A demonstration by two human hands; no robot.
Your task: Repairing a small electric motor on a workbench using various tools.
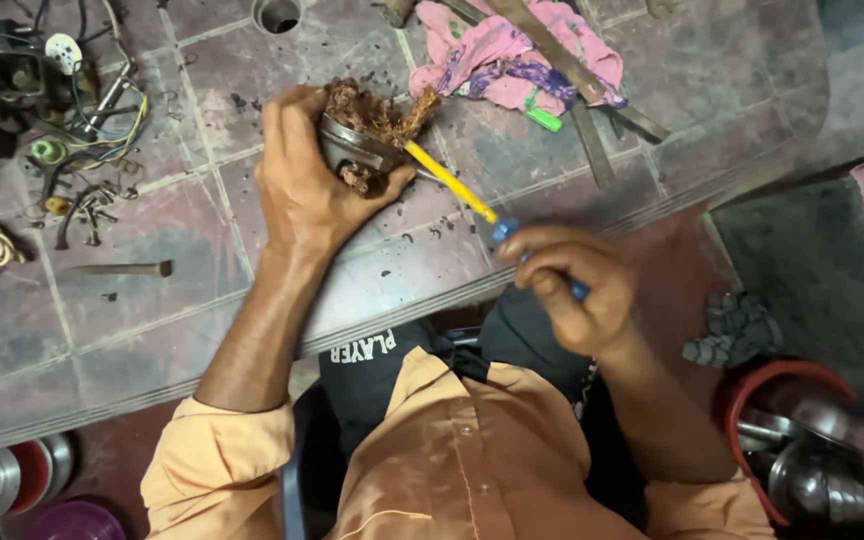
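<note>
A person in an orange shirt works at a tiled bench, the left hand [302,190] wrapped over a round metal part [352,150] that rests on the bench top [182,300]. The fingers curl around the part's far rim and the thumb closes on its near side, so the grip is a full clamp rather than a pinch. A tangle of reddish-brown copper wire [377,110] spills from the top of the part, just beyond the knuckles.

The right hand [572,290], nearer the body and to the right of the left, is closed in a fist around the blue handle of a yellow-shafted screwdriver [452,185]. Its shaft runs up and left, and the tip disappears into the wire at the part's rim.

The metal body looks heavy and stiff, and its smooth side could slip under prying, so a hold around the rim, braced on the bench, seems the sound one. The wire looks thin, springy and easily torn; it appears a poor place to grip.

Beyond the right hand lies a pink cloth [502,50] with dark metal bars [592,130] across it. Left of the left hand sit a loose nail [122,268], small hardware and coloured wires [102,120]. Steel bowls [812,470] stand below the right forearm.
</note>
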